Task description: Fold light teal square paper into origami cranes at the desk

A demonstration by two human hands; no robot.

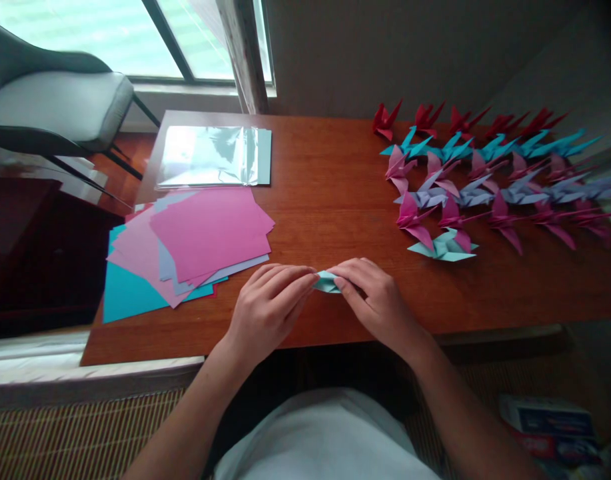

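Note:
A small piece of folded pale mint-green paper (327,282) is held between my two hands over the front part of the table. My left hand (271,303) pinches its left end, fingers closed together. On the other end, my right hand (378,297) grips with the thumb in front and the fingers behind. The hands hide both ends of the folded paper. To the right of my right hand lies a finished pale mint paper crane (445,246), at the front of several rows of cranes.
Rows of red cranes (385,121), turquoise cranes (452,148), light pink cranes (398,168), lavender cranes (478,193) and magenta cranes (502,217) fill the table's right side. Loose coloured sheets (212,230) lie at left, a plastic-wrapped paper pack (210,157) behind them. A chair (60,100) stands beyond.

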